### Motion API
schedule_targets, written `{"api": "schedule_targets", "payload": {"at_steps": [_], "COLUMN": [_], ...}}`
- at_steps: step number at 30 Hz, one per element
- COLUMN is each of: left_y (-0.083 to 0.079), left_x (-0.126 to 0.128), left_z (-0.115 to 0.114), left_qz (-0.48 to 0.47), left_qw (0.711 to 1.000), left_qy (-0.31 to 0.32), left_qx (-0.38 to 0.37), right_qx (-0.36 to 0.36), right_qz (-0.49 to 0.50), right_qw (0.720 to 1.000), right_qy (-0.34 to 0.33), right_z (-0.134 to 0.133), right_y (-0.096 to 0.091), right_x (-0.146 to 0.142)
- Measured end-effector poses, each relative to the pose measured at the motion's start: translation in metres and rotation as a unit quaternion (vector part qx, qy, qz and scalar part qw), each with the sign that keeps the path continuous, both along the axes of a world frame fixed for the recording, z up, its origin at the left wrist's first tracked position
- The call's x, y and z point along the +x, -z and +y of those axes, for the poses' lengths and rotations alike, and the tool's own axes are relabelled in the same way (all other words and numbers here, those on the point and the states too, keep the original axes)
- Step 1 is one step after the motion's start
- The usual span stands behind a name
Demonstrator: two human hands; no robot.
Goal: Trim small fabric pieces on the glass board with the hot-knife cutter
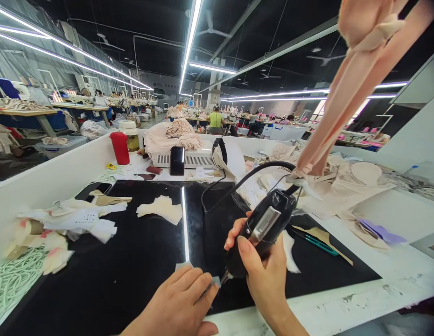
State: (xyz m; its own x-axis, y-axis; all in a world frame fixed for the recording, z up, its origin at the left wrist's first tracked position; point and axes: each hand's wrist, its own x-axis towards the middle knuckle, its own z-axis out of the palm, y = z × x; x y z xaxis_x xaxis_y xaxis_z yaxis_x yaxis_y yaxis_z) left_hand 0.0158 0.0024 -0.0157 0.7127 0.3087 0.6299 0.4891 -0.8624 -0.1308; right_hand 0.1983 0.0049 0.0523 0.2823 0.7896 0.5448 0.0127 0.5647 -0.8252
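My right hand point(261, 266) is wrapped around a black corded hand tool point(238, 255) with a silver panel and a narrow metal tip. A long pink cloth strip point(329, 121) tied near its upper end suspends the tool from above. The tip points down-left, close to the edge of a small pale grey-blue piece point(215, 281). Over that piece lies my left hand point(184, 296), fingers together and pressing it against the black mat point(140, 275). Most of the piece is hidden beneath the fingers. A cream cut piece point(161, 208) rests further back on the mat.
White and beige scraps point(80, 217) and green cord point(19, 275) lie left. Teal-handled scissors point(318, 242) sit right, near piled beige fabric point(357, 186). Behind stand a red cup point(119, 148), a phone point(177, 161) and a white vented box point(199, 159). The tool's cable point(252, 172) arches across the back.
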Motion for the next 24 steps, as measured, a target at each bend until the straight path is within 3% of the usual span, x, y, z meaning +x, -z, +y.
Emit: {"api": "schedule_targets", "payload": {"at_steps": [18,24], "left_y": [0.0021,0.0025], "left_x": [0.0014,0.001], "left_z": [-0.0016,-0.0005], "left_qz": [0.054,0.057], "left_qw": [0.995,0.994], "left_qy": [-0.004,-0.003], "left_qx": [-0.078,-0.09], "right_qx": [-0.014,0.005], "right_qz": [0.036,0.042], "right_qw": [0.999,0.999], "right_qy": [-0.01,0.026], "right_z": [-0.0025,0.0062], "right_y": [0.0011,-0.0031], "right_x": [-0.0014,-0.0022]}}
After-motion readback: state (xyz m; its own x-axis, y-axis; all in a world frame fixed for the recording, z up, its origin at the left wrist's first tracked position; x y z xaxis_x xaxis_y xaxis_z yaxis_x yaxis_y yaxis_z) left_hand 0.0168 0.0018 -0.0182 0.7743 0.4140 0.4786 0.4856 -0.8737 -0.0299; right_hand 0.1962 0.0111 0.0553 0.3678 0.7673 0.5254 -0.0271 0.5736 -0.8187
